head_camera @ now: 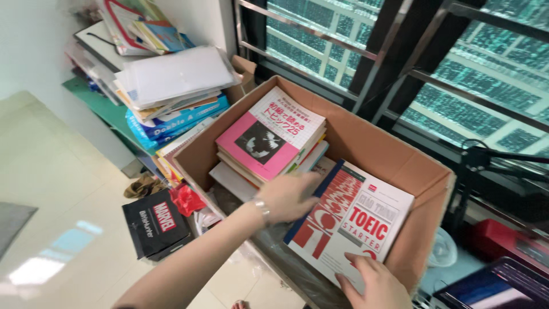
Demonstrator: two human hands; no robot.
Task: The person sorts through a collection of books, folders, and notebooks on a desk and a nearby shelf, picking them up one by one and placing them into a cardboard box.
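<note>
Our left hand (289, 197) grips the upper-left edge of a large red, white and blue workbook (349, 220), fingers curled over the edge, a metal wristband (262, 209) on the wrist. Our right hand (372, 283) holds the book's lower edge, thumb pressed on the cover. The workbook sits tilted inside the cardboard box (372, 143), its right side near the box wall.

Just beside our left hand stands 1 stack of books topped by a pink-and-white paperback (266, 137).

Fault conditions, as we judge them:
1. The book is supported at 2 edges only; a slackened grip could let it slide down between the stack and the box wall.
2. A knock from the left hand could shift the stack, which already lies unevenly.

The box rests on pale glossy floor tiles (51, 189). To its left, piled books and papers (166, 86) lean against a white wall, with a black carton (155, 229) and a red bag (186, 200) below. Barred windows (400, 51) stand behind the box.
</note>
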